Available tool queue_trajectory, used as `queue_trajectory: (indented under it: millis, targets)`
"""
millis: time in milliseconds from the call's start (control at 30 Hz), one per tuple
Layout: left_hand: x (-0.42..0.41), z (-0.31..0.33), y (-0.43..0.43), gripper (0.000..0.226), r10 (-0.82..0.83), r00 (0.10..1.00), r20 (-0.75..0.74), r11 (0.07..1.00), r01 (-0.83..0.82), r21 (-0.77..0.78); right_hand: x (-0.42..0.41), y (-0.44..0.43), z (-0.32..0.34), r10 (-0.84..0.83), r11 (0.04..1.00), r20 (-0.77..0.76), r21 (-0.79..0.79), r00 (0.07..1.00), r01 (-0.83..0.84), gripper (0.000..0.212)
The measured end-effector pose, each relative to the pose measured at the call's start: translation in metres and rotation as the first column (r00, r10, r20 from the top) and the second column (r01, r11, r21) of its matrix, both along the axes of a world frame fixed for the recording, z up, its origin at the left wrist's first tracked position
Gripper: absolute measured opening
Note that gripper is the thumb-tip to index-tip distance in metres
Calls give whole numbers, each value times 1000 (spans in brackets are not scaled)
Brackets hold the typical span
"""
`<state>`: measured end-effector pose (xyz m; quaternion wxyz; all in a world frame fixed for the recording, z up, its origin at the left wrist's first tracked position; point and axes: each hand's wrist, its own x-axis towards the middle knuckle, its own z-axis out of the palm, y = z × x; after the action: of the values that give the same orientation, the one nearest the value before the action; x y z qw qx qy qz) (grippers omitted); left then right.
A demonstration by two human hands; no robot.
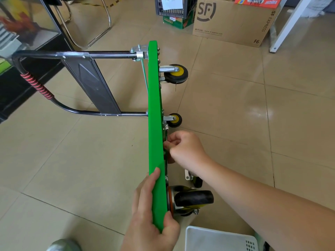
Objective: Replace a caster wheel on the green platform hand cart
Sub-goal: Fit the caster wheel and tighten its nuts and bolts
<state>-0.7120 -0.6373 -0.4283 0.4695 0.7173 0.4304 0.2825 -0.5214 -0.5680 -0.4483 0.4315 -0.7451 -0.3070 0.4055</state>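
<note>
cart: the green platform cart [155, 105] stood on its long edge on the tiled floor [253, 115], deck seen edge-on, underside facing right
handle: the black handle [36, 86] with a red-wrapped grip stuck out to the left, its lower bar near the floor
left hand: the left hand [150, 220] gripped the near end of the deck, fingers flat along the top face and thumb hooked round the underside
right hand: the right hand [186, 149] was at the underside about midway along, fingers curled with the tips drawn together against the deck; whether they pinched a small part could not be told, as it was hidden by the fingers
mounted wheels: a far caster [176, 74] and a middle caster [174, 120], both with yellow hubs, were fixed to the underside; a large near caster [194, 198] with a black tyre sat just beside the left thumb
loose wheel: a loose caster [194, 179] lay on the floor under the right wrist, apart from the deck
foreground: a white basket [217, 240] showed at the bottom edge
background: a cardboard box [233, 20] marked sf express, a dark crate [174, 8] and chrome chair legs [101, 28] stood well beyond the cart
</note>
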Motion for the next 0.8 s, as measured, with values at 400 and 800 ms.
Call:
queue_trajectory:
  millis: [400,800]
  targets:
    - [-1,-7,-2,86,8,1000,-7,999,-7,48,8,24,-29,-67,974,-298,-225,952,-2,10]
    - [-3,-5,1,84,-30,1000,-5,999,30,-15,24,13,-4,-119,991,-252,22,960,128,5]
